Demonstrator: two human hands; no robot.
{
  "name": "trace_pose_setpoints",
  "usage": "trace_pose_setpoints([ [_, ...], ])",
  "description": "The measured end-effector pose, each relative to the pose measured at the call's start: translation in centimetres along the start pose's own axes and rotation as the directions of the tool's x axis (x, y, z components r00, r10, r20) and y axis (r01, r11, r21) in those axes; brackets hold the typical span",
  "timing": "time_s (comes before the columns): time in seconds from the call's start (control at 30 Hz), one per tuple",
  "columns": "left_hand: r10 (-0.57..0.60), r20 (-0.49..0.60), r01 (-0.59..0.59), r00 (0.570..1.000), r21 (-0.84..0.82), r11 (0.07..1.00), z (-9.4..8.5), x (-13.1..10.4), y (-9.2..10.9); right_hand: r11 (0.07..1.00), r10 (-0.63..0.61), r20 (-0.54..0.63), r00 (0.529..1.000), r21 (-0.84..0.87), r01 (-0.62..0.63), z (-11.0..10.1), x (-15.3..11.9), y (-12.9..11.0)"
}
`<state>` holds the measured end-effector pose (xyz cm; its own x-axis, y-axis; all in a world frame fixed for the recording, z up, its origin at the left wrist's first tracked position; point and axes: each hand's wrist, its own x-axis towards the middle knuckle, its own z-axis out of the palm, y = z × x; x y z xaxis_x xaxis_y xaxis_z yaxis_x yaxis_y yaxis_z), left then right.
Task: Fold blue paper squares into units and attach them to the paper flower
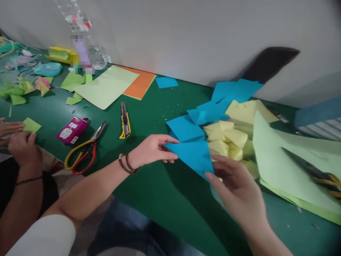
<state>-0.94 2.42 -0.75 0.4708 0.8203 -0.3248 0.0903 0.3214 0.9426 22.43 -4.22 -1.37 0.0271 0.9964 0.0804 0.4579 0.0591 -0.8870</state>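
Observation:
Between my two hands is a sheet of blue paper [194, 156], held up above the green table. My left hand [156, 149] pinches its left corner between thumb and fingers. On the opposite side my right hand [237, 181] grips the lower right corner, thumb in front and fingers behind. Just beyond it lie more blue paper pieces [185, 127], spread in an overlapping row toward the wall. Folded pale yellow paper shapes [226, 138] are heaped right behind my right hand.
A yellow cutter knife [124, 121], scissors [89, 147] and a magenta box [72, 131] lie on the left. Pale green sheets [298, 167] bear a dark-bladed tool [314, 170] at right. Another person's hands [21, 142] touch green paper at far left. A grey wall [170, 39] rises behind.

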Motion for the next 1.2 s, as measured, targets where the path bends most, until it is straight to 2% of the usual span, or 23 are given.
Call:
trace_pose_setpoints([
  [0.13, 0.038, 0.033, -0.038, 0.999, 0.014, 0.999, 0.6, -0.1, -0.5, 0.995, 0.065, 0.032, 0.997, 0.074, -0.067, 0.6, 0.1, 0.1],
  [0.23, 0.066, 0.102, -0.067, 0.993, 0.003, 0.998, 1.1, 0.1, -1.0, 0.997, 0.079, -0.020, 0.997, 0.021, -0.079, 0.7, 0.0, 0.0],
  [0.37, -0.012, 0.115, 0.013, 0.993, -0.012, 1.000, 1.3, 0.2, -0.8, 0.996, 0.083, -0.092, 0.992, -0.034, -0.087, 0.6, -0.1, -0.2],
  [0.5, -0.072, 0.141, 0.075, 0.987, -0.020, 0.997, 1.0, 0.2, -0.2, 0.995, 0.091, -0.080, 0.993, -0.025, -0.094, 0.5, 0.0, -0.1],
  [0.77, -0.030, 0.240, 0.075, 0.970, -0.180, 0.981, 0.2, 0.2, -0.7, 0.991, 0.132, -0.121, 0.984, 0.026, -0.130, 0.2, 0.1, -0.3],
  [0.9, -0.049, 0.213, 0.118, 0.976, -0.327, 0.938, 0.3, 0.4, -0.8, 0.998, 0.039, -0.175, 0.984, 0.050, -0.030, 0.0, -0.4, -0.7],
  [1.0, -0.080, 0.200, 0.163, 0.977, -0.440, 0.883, 0.5, 0.5, -0.7, 0.998, -0.068, -0.241, 0.968, -0.011, 0.067, 0.3, -0.7, -0.3],
  [1.1, -0.099, 0.283, 0.239, 0.954, -0.520, 0.820, 1.0, 0.5, -0.9, 0.960, -0.239, -0.329, 0.914, -0.224, 0.170, 0.9, -0.9, 0.3],
  [1.2, -0.088, 0.370, 0.293, 0.925, -0.544, 0.786, 1.7, 0.3, -1.2, 0.837, -0.405, -0.282, 0.870, -0.497, 0.228, 1.2, -1.1, 0.6],
])
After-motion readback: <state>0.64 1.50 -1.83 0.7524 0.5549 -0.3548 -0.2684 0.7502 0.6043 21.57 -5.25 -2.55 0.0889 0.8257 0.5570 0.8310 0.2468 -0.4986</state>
